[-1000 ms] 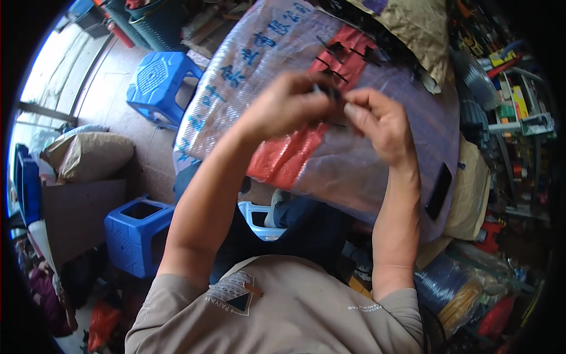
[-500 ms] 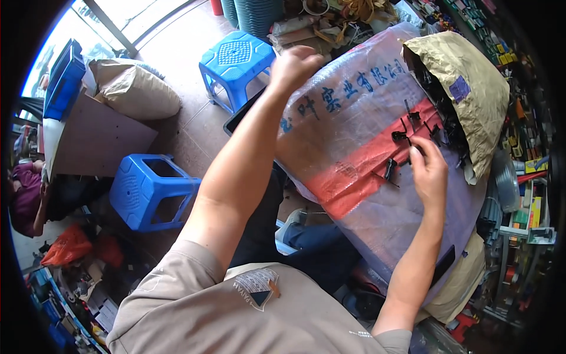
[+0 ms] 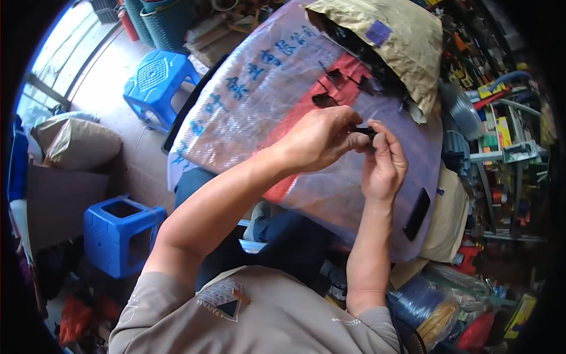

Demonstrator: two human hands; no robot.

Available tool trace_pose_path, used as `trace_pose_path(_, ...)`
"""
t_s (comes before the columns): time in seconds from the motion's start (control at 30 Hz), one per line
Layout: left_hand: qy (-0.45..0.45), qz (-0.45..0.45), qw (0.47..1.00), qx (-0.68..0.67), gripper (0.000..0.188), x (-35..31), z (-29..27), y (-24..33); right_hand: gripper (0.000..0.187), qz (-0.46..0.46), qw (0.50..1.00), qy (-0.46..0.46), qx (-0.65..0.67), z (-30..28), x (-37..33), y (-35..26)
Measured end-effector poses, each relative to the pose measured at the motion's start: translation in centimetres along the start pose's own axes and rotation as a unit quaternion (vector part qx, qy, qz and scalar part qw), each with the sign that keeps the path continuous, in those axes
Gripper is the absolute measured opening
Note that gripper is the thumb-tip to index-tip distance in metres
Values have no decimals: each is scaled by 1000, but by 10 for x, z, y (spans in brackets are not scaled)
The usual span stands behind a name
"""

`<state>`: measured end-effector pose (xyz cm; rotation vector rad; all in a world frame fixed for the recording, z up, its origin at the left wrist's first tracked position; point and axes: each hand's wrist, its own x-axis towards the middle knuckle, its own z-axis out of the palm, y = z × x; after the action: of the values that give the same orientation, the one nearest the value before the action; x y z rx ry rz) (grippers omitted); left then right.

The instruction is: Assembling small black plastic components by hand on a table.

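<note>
My left hand (image 3: 321,138) and my right hand (image 3: 384,162) meet above a table-like surface covered with a translucent woven plastic sheet (image 3: 230,133). Between their fingertips is a small black plastic part (image 3: 367,131), mostly hidden by the fingers. Both hands are closed on it. Beyond the hands, on the sheet's red band, lie several similar black parts with thin stems, one of them a black piece (image 3: 323,100) just past my left knuckles. A tan paper sack (image 3: 407,44) with a black lining lies on its side at the far edge, its mouth toward these parts.
A flat black object (image 3: 417,215) lies at the sheet's right side. Left of the sheet stand a blue stool (image 3: 154,74) and a nearer blue stool (image 3: 121,239). A stuffed sack (image 3: 82,141) is farther left. Crowded hardware shelving (image 3: 513,147) lines the right.
My left hand has come down from the sheet's far left edge to meet my right hand. A black part is now between them. The view has shifted right.
</note>
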<state>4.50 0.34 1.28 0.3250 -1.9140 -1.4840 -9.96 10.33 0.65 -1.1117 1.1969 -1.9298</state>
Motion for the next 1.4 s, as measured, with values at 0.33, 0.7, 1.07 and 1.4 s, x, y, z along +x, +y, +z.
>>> trace_pose_path(0.33,54,112,988,87,12,-1,28,-10,14,-29,996,-14,-87,-8,-6,1)
trace_pose_path(0.7,99,118,985,83,13,-1,36,-9,20,-14,999,-26,-39,-8,-7,-1)
trace_pose_path(1.07,96,33,995,-22,14,-8,34,-8,20,58,998,-38,-5,-9,-10,-4)
trace_pose_path(1.4,-64,-249,899,-354,22,-10,13,3,23,123,978,-93,-138,-26,-19,-12)
